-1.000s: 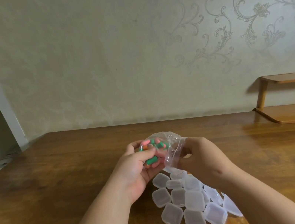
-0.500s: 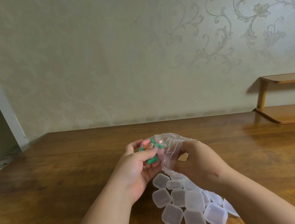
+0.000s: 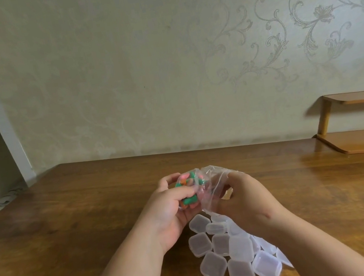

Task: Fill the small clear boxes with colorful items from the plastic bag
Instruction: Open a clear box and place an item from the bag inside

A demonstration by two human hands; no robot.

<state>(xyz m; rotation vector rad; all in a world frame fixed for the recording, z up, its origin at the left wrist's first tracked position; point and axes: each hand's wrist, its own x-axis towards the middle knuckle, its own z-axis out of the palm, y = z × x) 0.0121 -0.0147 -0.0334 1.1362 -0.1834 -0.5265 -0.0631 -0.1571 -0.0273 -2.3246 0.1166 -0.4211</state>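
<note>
While my left hand (image 3: 171,209) cups the thin clear plastic bag (image 3: 209,180), my right hand (image 3: 241,197) pinches its loose mouth.
Both sit just beyond the heap of small translucent lidded plastic boxes (image 3: 221,251). Inside bunch green, pink and orange pieces (image 3: 190,200); I judge the film limp and slippery, best taken at its mouth edges.
</note>
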